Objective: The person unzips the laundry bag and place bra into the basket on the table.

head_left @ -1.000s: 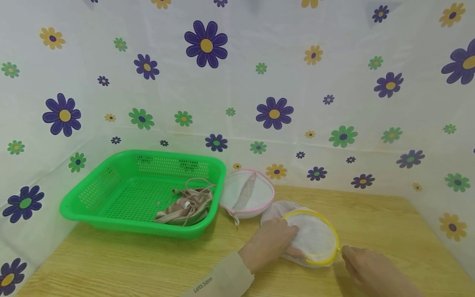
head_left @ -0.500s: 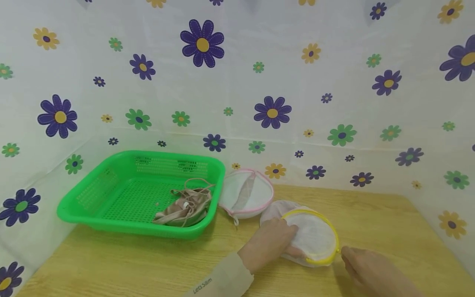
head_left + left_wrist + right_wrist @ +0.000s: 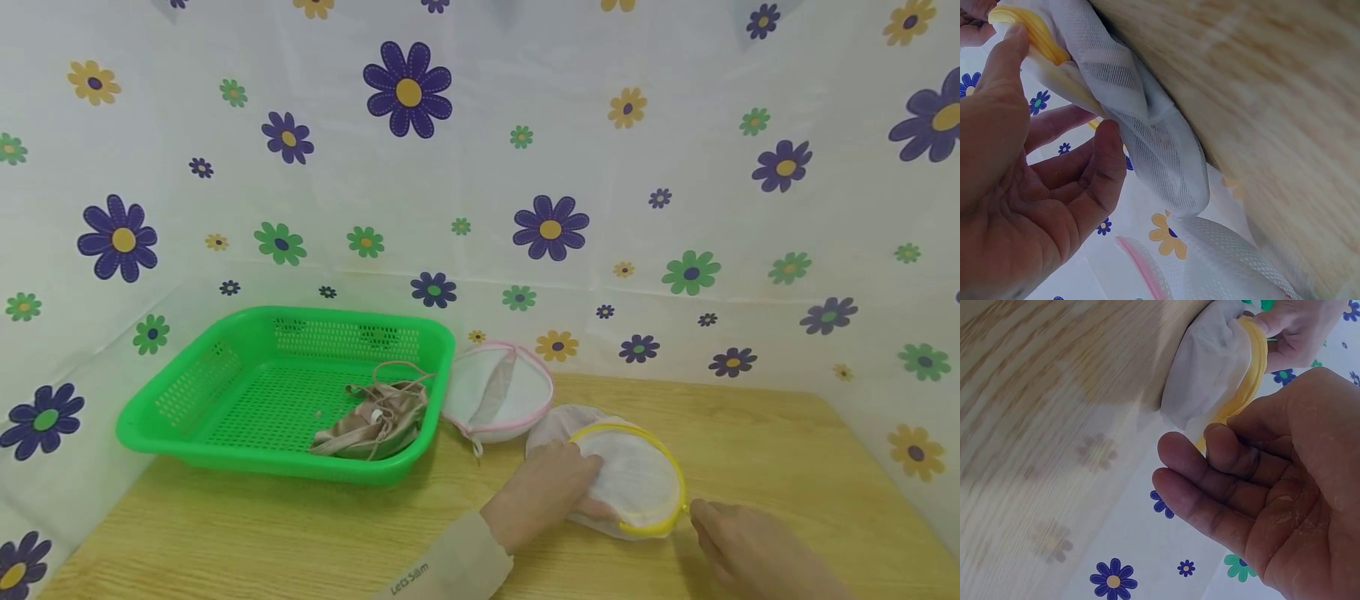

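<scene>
A white mesh laundry bag (image 3: 637,475) with a yellow zipper (image 3: 1254,362) lies on the table, right of centre in the head view. My left hand (image 3: 547,487) grips its near left side; in the left wrist view the thumb lies on the yellow zipper edge, with the other fingers curled at the mesh. At the bag's right end my right hand (image 3: 750,542) pinches the zipper pull between thumb and forefinger. The pull is mostly hidden by those fingertips. Seen from the right wrist, the remaining fingers (image 3: 1204,506) are loosely bent away from the bag.
Behind and left of the bag is another white mesh laundry bag (image 3: 468,387) with pink trim, beside a green plastic basket (image 3: 262,462). A beige drawstring bundle (image 3: 375,421) lies in the basket. A flower-print sheet (image 3: 465,167) hangs behind the wooden table (image 3: 300,525).
The head view has shifted slightly. Both hands stay in the same place on the yellow-zippered laundry bag, which has not visibly moved.
</scene>
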`<state>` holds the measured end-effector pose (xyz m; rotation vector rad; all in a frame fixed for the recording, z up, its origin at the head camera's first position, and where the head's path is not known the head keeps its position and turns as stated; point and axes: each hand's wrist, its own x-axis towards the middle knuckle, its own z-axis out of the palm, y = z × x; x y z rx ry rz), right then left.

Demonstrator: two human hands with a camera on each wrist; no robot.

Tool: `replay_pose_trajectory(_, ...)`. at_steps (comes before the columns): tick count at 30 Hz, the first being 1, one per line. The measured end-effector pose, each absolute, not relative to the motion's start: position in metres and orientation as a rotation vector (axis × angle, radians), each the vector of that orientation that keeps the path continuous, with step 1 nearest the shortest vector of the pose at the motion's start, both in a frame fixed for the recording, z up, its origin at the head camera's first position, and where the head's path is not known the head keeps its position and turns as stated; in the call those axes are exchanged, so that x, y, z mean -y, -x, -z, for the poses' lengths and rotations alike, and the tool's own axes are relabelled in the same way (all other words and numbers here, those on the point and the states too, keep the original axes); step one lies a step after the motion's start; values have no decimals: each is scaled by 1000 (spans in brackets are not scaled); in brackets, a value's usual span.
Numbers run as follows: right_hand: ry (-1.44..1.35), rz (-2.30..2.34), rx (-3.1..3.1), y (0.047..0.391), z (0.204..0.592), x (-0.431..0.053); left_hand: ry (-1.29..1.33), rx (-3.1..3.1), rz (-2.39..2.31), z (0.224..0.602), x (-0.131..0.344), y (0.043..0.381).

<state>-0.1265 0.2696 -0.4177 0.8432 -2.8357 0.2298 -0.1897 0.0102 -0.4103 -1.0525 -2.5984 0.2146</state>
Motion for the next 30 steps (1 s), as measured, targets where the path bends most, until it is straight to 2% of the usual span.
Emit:
replay_pose_trajectory(8,-695,-260,3116,127,410,-264,1071,2618,-185,411,-11,190)
replay_pose_trajectory(15,-847,-276,2977,125,412,-266,1043,2581,-198,411,-10,189)
replay_pose_trajectory(30,-885,-278,2873,120,419,-265,1035,2560,-221,412,-10,188)
